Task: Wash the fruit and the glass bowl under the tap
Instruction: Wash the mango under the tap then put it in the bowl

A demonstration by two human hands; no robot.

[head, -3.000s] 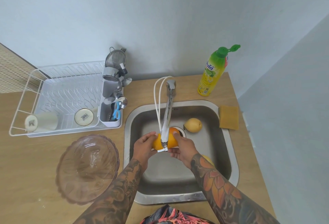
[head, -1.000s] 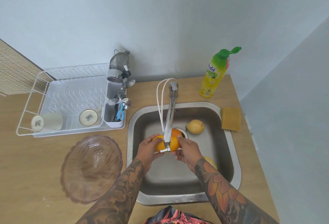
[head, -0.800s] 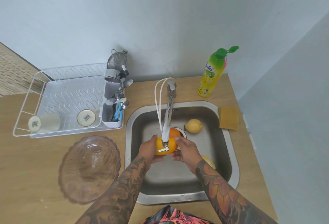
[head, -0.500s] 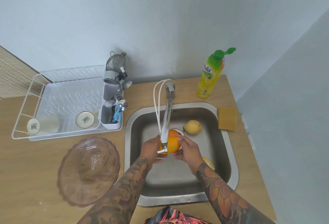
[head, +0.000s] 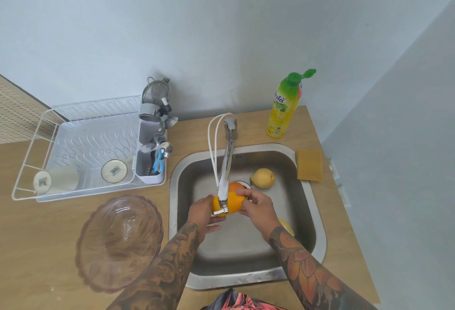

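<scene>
An orange fruit [head: 234, 195] sits under the spout of the chrome tap [head: 226, 169], over the steel sink [head: 317, 213]. My left hand [head: 203, 213] cups it from the left and below; my right hand [head: 256, 207] grips it from the right with thumb and fingers curled round it. A yellow pear-like fruit [head: 263, 178] lies at the back of the sink basin. Another yellow fruit [head: 286, 227] shows partly behind my right forearm. The tinted glass bowl [head: 119, 242] stands on the wooden counter left of the sink.
A white dish rack [head: 73, 149] with two cups and a grey cutlery holder [head: 150, 159] stands at the back left. A green-yellow dish soap bottle [head: 286, 106] stands behind the sink, and a yellow sponge [head: 309, 165] lies on its right rim.
Both hands have kept the orange fruit under the spout, turning it a little; my right fingers have shifted over its top. The bowl and other fruit have not moved.
</scene>
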